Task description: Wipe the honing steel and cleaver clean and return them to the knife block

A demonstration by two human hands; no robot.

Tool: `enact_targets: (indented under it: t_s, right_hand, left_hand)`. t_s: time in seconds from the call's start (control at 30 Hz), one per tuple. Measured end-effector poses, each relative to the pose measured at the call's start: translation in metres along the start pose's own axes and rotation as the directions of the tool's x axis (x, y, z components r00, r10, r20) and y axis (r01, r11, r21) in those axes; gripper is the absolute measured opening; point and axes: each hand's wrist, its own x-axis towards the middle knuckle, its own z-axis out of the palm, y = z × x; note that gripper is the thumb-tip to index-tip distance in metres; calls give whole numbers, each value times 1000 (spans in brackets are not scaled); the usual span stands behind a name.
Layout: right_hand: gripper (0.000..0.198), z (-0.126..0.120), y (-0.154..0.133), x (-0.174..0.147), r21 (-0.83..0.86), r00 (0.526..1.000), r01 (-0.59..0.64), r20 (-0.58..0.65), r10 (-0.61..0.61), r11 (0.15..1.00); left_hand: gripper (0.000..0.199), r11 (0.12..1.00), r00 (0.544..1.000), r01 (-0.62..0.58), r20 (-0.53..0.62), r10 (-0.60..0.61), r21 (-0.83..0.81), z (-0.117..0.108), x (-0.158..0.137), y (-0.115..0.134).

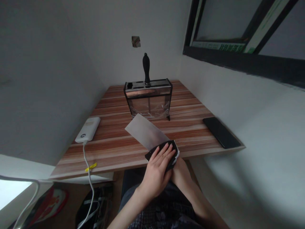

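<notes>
we note the left hand [159, 165] lying flat on a dark cloth [166, 152], fingers [164, 152] extended and close together, pressing the cloth onto the near end of a cleaver blade [146, 132]. the blade juts up and away over the table [114, 152] edge, flat side up, probably so the cloth can run along its face. the right hand [179, 167] sits under the left, mostly hidden; we judge it grips the handle end to steady the blade, but we cannot tell how its fingers are set. at the back of the table stands one clear knife block [148, 100], with one black handle [146, 68] upright in a top slot; the other slots look vacant. one white power bank [88, 129] lies at the left edge, with one cable [88, 168] running down off the table, marked by a yellow tag. one black phone [221, 132] lies face up near the right edge, well apart from the hands. count: two hands, one cloth, one blade in hand, one block, one stored knife, one power bank, one phone.
</notes>
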Motion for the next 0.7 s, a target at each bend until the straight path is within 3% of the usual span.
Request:
enact_targets:
  t_s: [0.3,0.57,0.7]
  right_hand:
    - [28,-25,-4,24,-5,999,48,-10,-48,999]
    - [30,-16,-3,36,-31,999,2,-38,-4,1000]
    - [27,-16,-2,37,34,999,-16,-41,17,999]
  left_hand:
    - [54,996,998,50,-51,-46,80,-12,28,0]
    - [49,990,993,81,-96,-70,116,-12,38,-11]
    - [49,987,988,102,-132,-85,127,-16,40,-16]
